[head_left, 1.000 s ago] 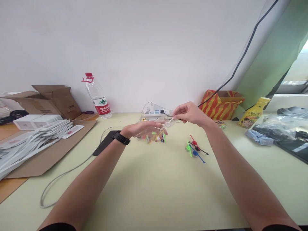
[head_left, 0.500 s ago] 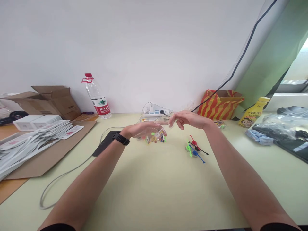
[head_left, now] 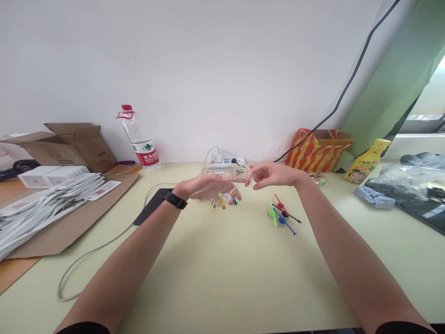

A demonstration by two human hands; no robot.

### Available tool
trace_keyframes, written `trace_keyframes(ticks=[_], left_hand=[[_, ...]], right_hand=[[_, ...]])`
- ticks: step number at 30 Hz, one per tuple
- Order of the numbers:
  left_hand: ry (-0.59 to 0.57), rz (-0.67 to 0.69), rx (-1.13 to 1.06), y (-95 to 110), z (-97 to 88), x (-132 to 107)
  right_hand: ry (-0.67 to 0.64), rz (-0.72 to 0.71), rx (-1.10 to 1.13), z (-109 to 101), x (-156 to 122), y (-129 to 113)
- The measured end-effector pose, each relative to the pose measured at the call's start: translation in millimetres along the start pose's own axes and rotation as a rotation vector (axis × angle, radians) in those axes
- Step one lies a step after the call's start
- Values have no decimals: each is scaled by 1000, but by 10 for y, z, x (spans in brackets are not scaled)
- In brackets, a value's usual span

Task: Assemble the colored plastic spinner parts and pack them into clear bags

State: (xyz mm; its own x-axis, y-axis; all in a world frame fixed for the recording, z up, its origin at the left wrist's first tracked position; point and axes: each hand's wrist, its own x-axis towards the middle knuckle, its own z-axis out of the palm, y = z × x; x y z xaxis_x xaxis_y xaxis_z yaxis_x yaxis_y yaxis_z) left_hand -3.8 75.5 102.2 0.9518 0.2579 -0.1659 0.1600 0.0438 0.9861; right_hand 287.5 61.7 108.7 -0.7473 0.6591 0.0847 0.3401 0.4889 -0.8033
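1. Head view, change: the right hand [head_left: 269, 175] has dropped from its raised pose of a second ago. The white stick piece it pinched then no longer shows. Its fingers now meet the left hand's fingertips.
2. The left hand [head_left: 205, 186] closes loosely on a clear bag [head_left: 225, 198] of small coloured pieces, held just above the middle of the pale green table [head_left: 222, 278].
3. The right thumb and forefinger are drawn together at the bag's mouth; blur hides whether they pinch anything.
4. Judgement: keeping the mouth upward and wide open should stop pieces spilling.
5. Counts: four stick tops [head_left: 282, 215] (red, black, green, blue) lie together right of the bag. At the back stand one water bottle [head_left: 141, 139], one cardboard box [head_left: 74, 141], one striped bag [head_left: 318, 150] and one yellow bottle [head_left: 368, 162].
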Motion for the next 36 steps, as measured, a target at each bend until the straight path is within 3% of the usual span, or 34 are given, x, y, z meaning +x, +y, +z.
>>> trace_keyframes(ticks=[6,12,15,19,21,25,36], left_hand=[[16,-36,-10,-43,-40,-3],[54,-52,-29,-63,-54,-12],[75,-64,-30,-63,-36,-8],[111,-113,-1,-72,-15,10],[113,-120,0,-76,-10,19],[107,-119,0,-75,-10,22],[124,-146,42,-54,1,7]], right_hand=[[71,49,-97,-37,-36,-47],[55,211,-246,-140,-117,9],[43,401,-344,-196,-152,130],[76,779,-461,-207,-166,420],[32,875,-442,-181,-162,567],[-58,901,-357,-139,-143,733],[-36,1033,-321,-167,-154,777]])
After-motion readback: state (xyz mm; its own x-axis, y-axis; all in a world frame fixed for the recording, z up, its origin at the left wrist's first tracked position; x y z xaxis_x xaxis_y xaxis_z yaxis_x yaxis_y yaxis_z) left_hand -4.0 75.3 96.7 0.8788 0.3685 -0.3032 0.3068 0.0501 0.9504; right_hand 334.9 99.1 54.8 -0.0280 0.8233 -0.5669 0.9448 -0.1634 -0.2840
